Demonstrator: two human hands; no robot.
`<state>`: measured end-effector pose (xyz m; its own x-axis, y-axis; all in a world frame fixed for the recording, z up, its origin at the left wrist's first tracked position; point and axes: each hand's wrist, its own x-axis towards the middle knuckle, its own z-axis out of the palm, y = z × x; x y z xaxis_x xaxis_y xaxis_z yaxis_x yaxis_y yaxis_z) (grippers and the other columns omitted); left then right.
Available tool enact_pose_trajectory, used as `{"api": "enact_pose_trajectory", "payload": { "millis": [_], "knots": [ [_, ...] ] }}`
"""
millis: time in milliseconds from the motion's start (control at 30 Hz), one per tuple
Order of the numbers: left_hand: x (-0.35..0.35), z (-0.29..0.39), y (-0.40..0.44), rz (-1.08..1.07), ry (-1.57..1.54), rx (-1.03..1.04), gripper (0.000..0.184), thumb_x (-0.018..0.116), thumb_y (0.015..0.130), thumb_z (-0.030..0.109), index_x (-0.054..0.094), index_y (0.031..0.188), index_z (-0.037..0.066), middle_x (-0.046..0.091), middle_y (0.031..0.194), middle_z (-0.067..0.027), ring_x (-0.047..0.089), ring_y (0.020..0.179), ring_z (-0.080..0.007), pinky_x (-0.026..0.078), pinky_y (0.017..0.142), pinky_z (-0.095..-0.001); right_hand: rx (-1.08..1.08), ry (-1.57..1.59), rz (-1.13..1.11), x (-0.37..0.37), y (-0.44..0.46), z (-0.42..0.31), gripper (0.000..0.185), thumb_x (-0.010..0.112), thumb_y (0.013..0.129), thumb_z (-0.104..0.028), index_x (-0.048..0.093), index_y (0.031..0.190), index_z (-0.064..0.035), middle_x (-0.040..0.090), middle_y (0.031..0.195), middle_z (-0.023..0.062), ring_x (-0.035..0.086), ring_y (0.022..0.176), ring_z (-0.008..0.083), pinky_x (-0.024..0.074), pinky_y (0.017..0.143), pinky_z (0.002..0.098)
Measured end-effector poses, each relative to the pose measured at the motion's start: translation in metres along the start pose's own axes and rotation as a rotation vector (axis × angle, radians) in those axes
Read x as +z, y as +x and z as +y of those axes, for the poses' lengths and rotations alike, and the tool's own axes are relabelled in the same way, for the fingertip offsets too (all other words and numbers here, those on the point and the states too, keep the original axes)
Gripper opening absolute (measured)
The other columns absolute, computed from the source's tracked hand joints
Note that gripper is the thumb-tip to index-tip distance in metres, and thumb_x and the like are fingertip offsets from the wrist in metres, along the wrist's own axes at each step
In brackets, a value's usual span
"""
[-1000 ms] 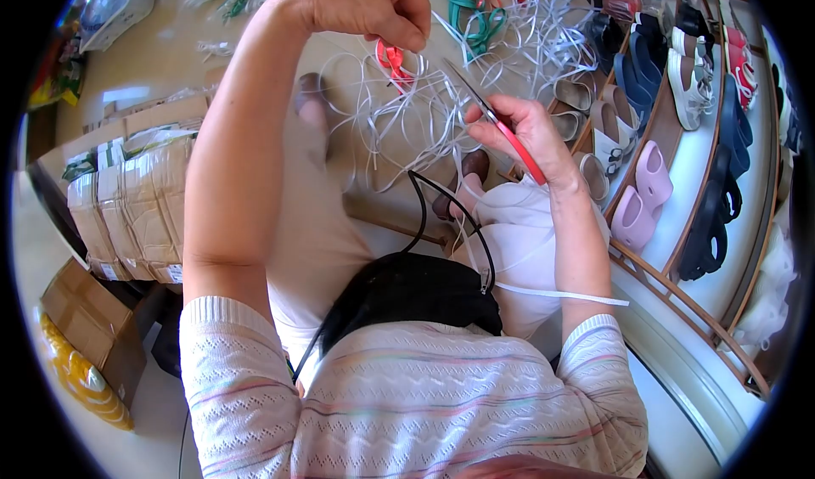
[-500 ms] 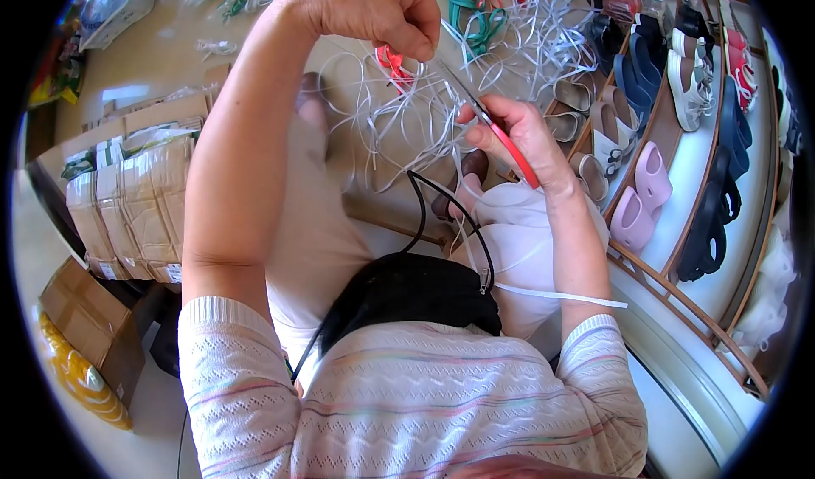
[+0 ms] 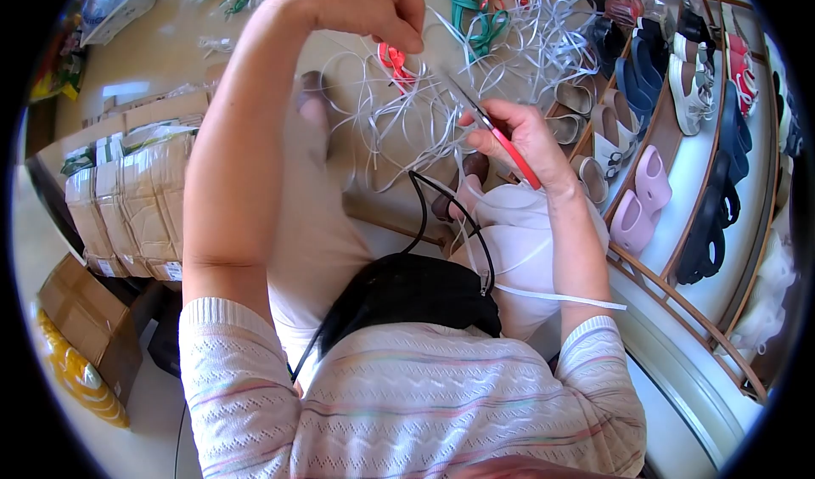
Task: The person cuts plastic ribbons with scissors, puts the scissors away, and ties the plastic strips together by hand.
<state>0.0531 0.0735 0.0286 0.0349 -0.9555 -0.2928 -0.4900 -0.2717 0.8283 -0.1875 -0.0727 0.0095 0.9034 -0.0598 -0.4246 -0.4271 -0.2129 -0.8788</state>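
My left hand (image 3: 369, 8) is raised at the top centre, its fingers pinched together; whatever they hold is too small to make out. To its lower right, my right hand (image 3: 519, 139) is closed on red-handled scissors (image 3: 513, 154), whose blades point up and left toward the left hand. Beneath both hands a loose tangle of white cords (image 3: 395, 126) lies on the floor, with a red ribbon (image 3: 393, 63) among it. Green cords (image 3: 484, 25) lie behind. A white strip (image 3: 552, 295) crosses my lap near the right forearm.
A shoe rack (image 3: 679, 296) with several pairs of shoes stands at the right. Taped cardboard boxes (image 3: 132, 203) are at the left, above an open carton (image 3: 89, 309) and a yellow patterned bag (image 3: 81, 373). A black pouch (image 3: 407, 296) rests at my waist.
My left hand dipped toward the scissors, then rose back up and left. The right hand with the scissors shifted slightly left and down.
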Motion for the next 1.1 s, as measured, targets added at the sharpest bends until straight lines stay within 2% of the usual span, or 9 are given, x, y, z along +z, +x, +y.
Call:
{"api": "enact_pose_trajectory", "payload": {
  "millis": [100, 233, 467, 600, 667, 800, 1100],
  "knots": [
    [0.004, 0.009, 0.006, -0.034, 0.076, -0.030, 0.019, 0.069, 0.071, 0.019, 0.070, 0.083, 0.005, 0.067, 0.070, -0.0070, 0.059, 0.061, -0.0129, 0.047, 0.059, -0.0280, -0.003, -0.027, 0.004, 0.002, 0.002, 0.000, 0.026, 0.071, 0.079, -0.018, 0.062, 0.096, -0.0005, 0.052, 0.074, -0.0068, 0.043, 0.067, 0.0019, 0.0377, 0.060, 0.0180],
    [0.001, 0.018, 0.005, -0.070, 0.037, -0.034, 0.020, 0.069, 0.071, 0.020, 0.069, 0.084, 0.005, 0.066, 0.070, -0.0084, 0.060, 0.061, -0.0142, 0.047, 0.058, -0.0291, -0.003, -0.044, 0.028, 0.001, 0.002, 0.000, 0.025, 0.073, 0.078, -0.016, 0.062, 0.094, 0.0003, 0.058, 0.074, -0.0025, 0.050, 0.070, 0.0030, 0.0440, 0.066, 0.0198],
    [-0.005, 0.004, -0.004, 0.042, 0.097, -0.120, 0.020, 0.067, 0.073, 0.019, 0.069, 0.086, 0.004, 0.066, 0.071, -0.0083, 0.060, 0.063, -0.0147, 0.047, 0.059, -0.0289, -0.030, -0.082, 0.074, -0.002, 0.000, 0.008, 0.025, 0.073, 0.077, -0.015, 0.063, 0.094, 0.0001, 0.059, 0.072, -0.0006, 0.050, 0.069, 0.0035, 0.0447, 0.065, 0.0206],
    [-0.006, 0.006, -0.006, 0.031, 0.056, -0.085, 0.020, 0.067, 0.073, 0.018, 0.069, 0.085, 0.003, 0.066, 0.071, -0.0084, 0.060, 0.062, -0.0147, 0.047, 0.059, -0.0285, -0.005, -0.116, 0.059, -0.002, 0.003, 0.008, 0.028, 0.074, 0.076, -0.017, 0.062, 0.094, 0.0002, 0.060, 0.071, 0.0004, 0.051, 0.068, 0.0034, 0.0447, 0.064, 0.0209],
    [-0.007, 0.017, -0.006, -0.010, 0.007, -0.029, 0.019, 0.068, 0.072, 0.017, 0.069, 0.085, 0.003, 0.066, 0.071, -0.0085, 0.059, 0.062, -0.0144, 0.047, 0.058, -0.0282, 0.032, -0.157, 0.050, 0.000, 0.005, 0.005, 0.029, 0.074, 0.075, -0.018, 0.062, 0.095, 0.0001, 0.059, 0.070, 0.0001, 0.050, 0.067, 0.0033, 0.0441, 0.063, 0.0206],
    [0.002, 0.007, 0.003, 0.017, 0.056, -0.044, 0.020, 0.068, 0.072, 0.018, 0.069, 0.086, 0.003, 0.066, 0.071, -0.0086, 0.060, 0.062, -0.0139, 0.047, 0.058, -0.0278, -0.048, -0.098, 0.080, 0.005, 0.007, 0.008, 0.028, 0.074, 0.076, -0.018, 0.062, 0.093, -0.0003, 0.056, 0.068, -0.0015, 0.048, 0.064, 0.0032, 0.0426, 0.060, 0.0199],
    [-0.005, 0.004, -0.003, 0.047, 0.074, -0.109, 0.020, 0.069, 0.073, 0.018, 0.069, 0.085, 0.003, 0.066, 0.070, -0.0076, 0.059, 0.062, -0.0134, 0.047, 0.058, -0.0284, -0.011, -0.050, 0.076, 0.002, 0.003, 0.007, 0.023, 0.073, 0.077, -0.017, 0.062, 0.090, -0.0010, 0.056, 0.069, -0.0035, 0.048, 0.064, 0.0025, 0.0434, 0.060, 0.0204]
  ]
}}
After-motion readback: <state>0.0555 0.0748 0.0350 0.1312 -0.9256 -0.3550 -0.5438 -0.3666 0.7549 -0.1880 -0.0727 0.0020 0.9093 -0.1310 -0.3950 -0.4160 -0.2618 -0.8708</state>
